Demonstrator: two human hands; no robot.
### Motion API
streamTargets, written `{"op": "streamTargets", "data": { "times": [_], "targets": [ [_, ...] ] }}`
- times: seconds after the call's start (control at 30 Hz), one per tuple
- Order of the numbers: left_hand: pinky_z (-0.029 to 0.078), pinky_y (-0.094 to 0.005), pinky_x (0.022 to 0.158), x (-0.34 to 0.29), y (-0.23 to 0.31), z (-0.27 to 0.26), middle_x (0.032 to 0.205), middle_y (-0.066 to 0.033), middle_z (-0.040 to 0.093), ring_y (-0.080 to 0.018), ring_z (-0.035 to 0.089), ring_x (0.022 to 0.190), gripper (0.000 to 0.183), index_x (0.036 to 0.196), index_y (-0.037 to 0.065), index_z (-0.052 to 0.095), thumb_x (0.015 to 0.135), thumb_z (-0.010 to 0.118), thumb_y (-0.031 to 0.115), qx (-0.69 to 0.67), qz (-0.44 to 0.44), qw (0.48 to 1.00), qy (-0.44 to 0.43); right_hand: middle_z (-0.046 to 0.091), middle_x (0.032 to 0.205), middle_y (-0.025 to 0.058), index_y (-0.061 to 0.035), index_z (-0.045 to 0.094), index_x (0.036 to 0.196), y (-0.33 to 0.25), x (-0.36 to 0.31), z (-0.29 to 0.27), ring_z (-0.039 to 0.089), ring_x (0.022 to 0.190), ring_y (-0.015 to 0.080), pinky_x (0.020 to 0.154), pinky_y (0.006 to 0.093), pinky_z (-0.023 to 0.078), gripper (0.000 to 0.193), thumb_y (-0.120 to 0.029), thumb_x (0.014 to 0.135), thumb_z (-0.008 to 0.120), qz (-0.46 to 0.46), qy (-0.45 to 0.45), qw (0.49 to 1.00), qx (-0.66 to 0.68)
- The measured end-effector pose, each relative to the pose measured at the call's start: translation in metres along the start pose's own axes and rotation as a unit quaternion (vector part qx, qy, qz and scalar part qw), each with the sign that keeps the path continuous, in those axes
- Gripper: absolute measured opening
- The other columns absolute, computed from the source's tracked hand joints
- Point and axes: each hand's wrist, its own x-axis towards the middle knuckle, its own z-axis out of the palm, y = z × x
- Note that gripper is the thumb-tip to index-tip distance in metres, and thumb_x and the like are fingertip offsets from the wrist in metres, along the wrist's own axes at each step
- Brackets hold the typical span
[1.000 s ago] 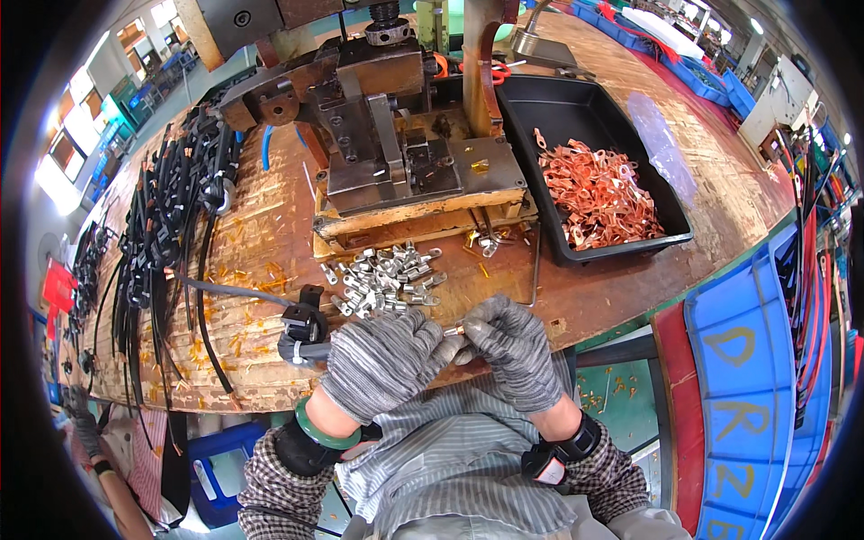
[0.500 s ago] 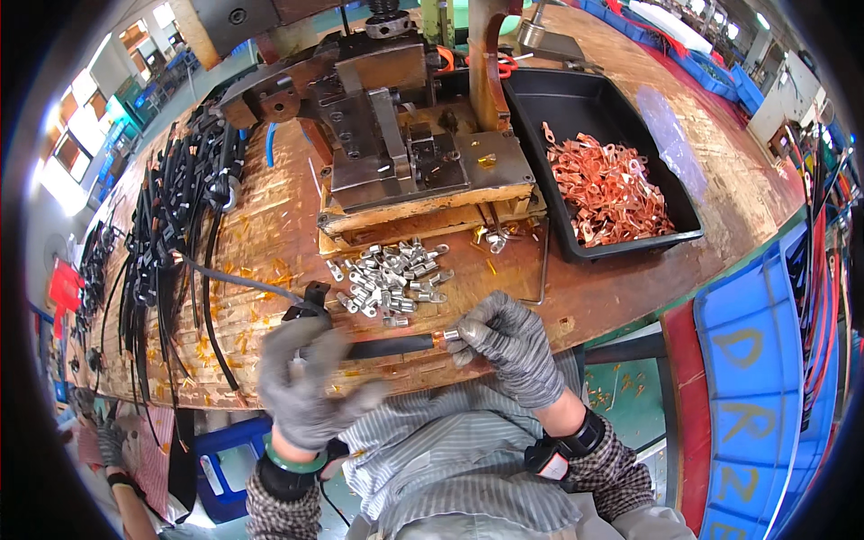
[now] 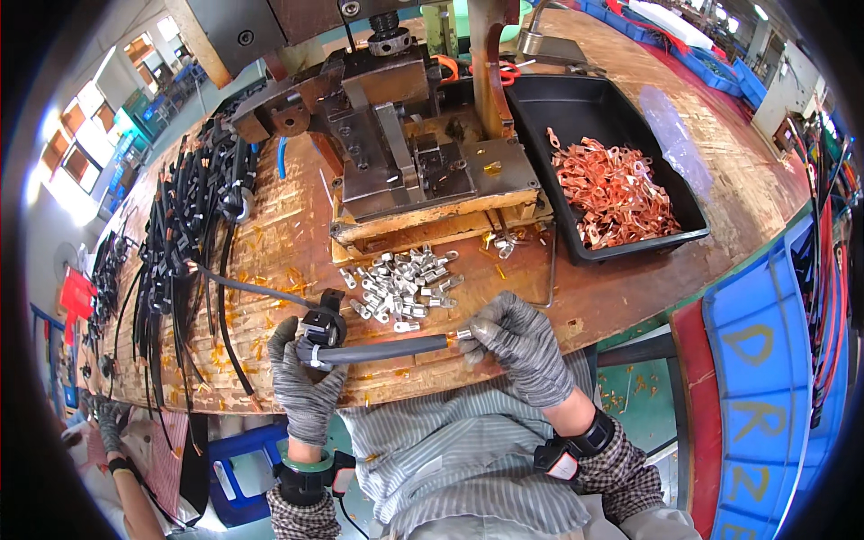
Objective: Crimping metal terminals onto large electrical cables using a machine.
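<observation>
One black rubber-sheathed cable (image 3: 382, 348) is being held level just above the near edge of the worn wooden table (image 3: 630, 297), between two hands in grey knitted gloves. The left hand (image 3: 304, 382) is being kept in a clenched grip around its connector end, while its stripped tip is being pinched in the right hand (image 3: 517, 346). One loose heap of silvery metal lugs (image 3: 400, 283) is lying just behind it, and one black rectangular tray (image 3: 576, 117) of copper-coloured lugs (image 3: 612, 193) is standing farther right.

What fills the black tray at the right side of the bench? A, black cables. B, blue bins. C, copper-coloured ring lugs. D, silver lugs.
C: the black tray holds a heap of copper-coloured ring lugs, while the silver lugs lie loose on the wooden bench and the black cables are piled at the left.
</observation>
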Motion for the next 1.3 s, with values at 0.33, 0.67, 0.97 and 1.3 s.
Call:
{"op": "streamTargets", "data": {
  "times": [0.33, 0.67, 0.97, 1.3],
  "targets": [
    [0.049, -0.0278, 0.069, 0.024, 0.141, -0.008, 0.092, -0.0108, 0.057, -0.0161, 0.057, 0.080, 0.067, 0.115, -0.003, 0.048, 0.067, 0.075, 0.035, -0.112, 0.132, 0.971, 0.164, 0.060, 0.069, 0.0054, -0.0045, 0.056, 0.082, -0.044, 0.031, 0.021, 0.058, 0.057, 0.0111, 0.049, 0.0231, 0.047, 0.017, -0.020, 0.082, 0.062, 0.021, 0.003, 0.998, 0.060],
    [0.047, -0.0214, 0.065, 0.091, 0.111, 0.005, 0.082, -0.0042, 0.061, -0.0104, 0.058, 0.071, 0.030, 0.095, -0.001, 0.060, 0.076, 0.068, 0.021, -0.048, 0.078, 0.986, 0.139, 0.064, 0.074, 0.0068, -0.0018, 0.060, 0.089, -0.078, 0.105, 0.004, 0.060, 0.056, 0.0110, 0.049, 0.0224, 0.051, 0.018, -0.019, 0.084, 0.058, 0.057, -0.069, 0.995, -0.041],
    [0.049, -0.0209, 0.062, 0.093, 0.101, 0.017, 0.083, -0.0057, 0.061, -0.0118, 0.059, 0.069, 0.035, 0.100, -0.001, 0.057, 0.076, 0.068, 0.022, -0.102, 0.103, 0.959, 0.245, 0.063, 0.071, 0.0100, 0.0027, 0.060, 0.088, -0.096, 0.129, 0.013, 0.060, 0.052, 0.0148, 0.040, 0.0250, 0.051, 0.020, -0.016, 0.083, 0.059, 0.109, -0.092, 0.986, -0.086],
    [0.051, -0.0235, 0.067, 0.096, 0.087, 0.012, 0.091, -0.0089, 0.060, -0.0146, 0.059, 0.077, 0.041, 0.106, -0.001, 0.053, 0.074, 0.070, 0.019, -0.086, 0.044, 0.961, 0.258, 0.063, 0.071, 0.0115, 0.0020, 0.060, 0.090, -0.105, 0.147, 0.025, 0.061, 0.052, 0.0163, 0.042, 0.0255, 0.052, 0.019, -0.016, 0.084, 0.058, 0.131, -0.105, 0.981, -0.095]
  ]
}}
